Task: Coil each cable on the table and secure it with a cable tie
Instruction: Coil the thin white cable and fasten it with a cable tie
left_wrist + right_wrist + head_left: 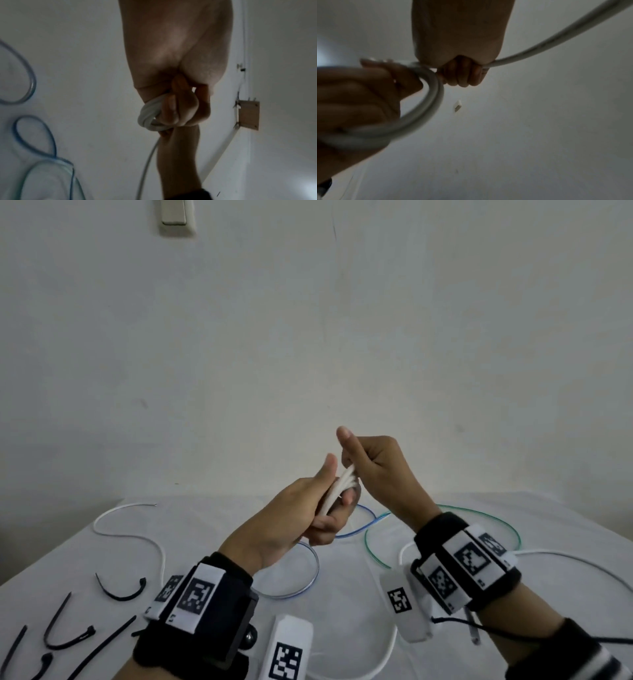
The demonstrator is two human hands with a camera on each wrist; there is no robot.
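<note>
I hold a small coil of white cable (337,489) in the air above the table. My left hand (308,515) grips the coil, thumb on top and fingers curled beneath it. The left wrist view shows the coil (147,116) wrapped round those fingers. My right hand (373,467) is closed in a fist on the same cable just right of the coil, thumb sticking up. In the right wrist view its fingers (462,73) clasp the cable's free length (556,40), which runs off to the upper right. Several black cable ties (120,594) lie at the table's near left.
On the white table (342,594) lie a blue cable (363,529), a green cable (368,546) and a second white cable (137,537) at the left. More white cable (582,563) runs along the right side. A wall stands close behind the table.
</note>
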